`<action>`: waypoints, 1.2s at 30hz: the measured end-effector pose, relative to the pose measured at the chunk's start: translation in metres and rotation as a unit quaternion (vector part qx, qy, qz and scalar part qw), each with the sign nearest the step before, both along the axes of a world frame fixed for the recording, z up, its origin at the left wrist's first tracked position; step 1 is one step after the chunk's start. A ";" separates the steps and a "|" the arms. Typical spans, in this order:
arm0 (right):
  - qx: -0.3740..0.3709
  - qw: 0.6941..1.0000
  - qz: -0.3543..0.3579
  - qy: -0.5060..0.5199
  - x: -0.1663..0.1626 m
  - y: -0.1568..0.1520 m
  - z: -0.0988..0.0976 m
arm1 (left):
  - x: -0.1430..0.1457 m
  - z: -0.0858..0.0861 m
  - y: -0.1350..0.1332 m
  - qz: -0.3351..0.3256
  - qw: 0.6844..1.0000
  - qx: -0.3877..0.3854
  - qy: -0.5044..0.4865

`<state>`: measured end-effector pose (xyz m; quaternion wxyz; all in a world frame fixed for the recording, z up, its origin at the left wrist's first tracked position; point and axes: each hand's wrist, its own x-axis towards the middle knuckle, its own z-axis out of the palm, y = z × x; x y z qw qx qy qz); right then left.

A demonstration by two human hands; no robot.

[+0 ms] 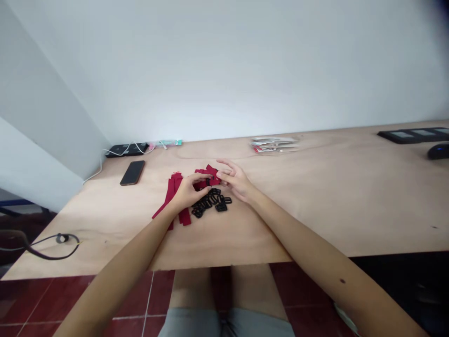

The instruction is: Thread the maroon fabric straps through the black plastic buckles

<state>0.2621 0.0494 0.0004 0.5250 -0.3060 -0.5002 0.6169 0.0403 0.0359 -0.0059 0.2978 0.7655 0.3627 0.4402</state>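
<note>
On our pale plywood bench (315, 210) below a white wall (224, 70), our left hand (187, 192) pinches a black plastic buckle (209, 181) on a red fabric strap (206, 171), our right hand (236, 180) narrowly open just beside it.

A black smartphone (132, 172) on the plywood desk (315, 224), a computer mouse (438, 151), stacked plastic packets (274, 145).

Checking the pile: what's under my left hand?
Flat red fabric strips and small black plastic buckles show around your left hand; whatever lies directly beneath its palm is covered.
</note>
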 end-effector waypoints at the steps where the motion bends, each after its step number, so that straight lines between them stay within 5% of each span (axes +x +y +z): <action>1: 0.003 1.000 -0.006 -0.007 0.000 0.001 -0.001 | 0.000 0.000 0.000 -0.005 1.000 -0.013 -0.016; 9: 0.069 0.995 -0.028 -0.059 0.000 0.008 -0.012 | 0.002 0.005 -0.001 -0.003 0.993 -0.059 -0.100; 21: 0.131 0.985 -0.037 -0.107 -0.001 0.011 -0.018 | 0.001 0.014 -0.005 0.006 0.997 0.075 0.014; 29: 0.094 0.994 0.022 -0.053 -0.004 0.003 -0.012 | 0.001 0.014 -0.007 0.036 0.997 0.069 0.002; 36: 0.082 0.996 0.020 -0.029 -0.007 0.000 -0.009 | 0.005 0.018 -0.014 0.024 0.983 0.169 0.062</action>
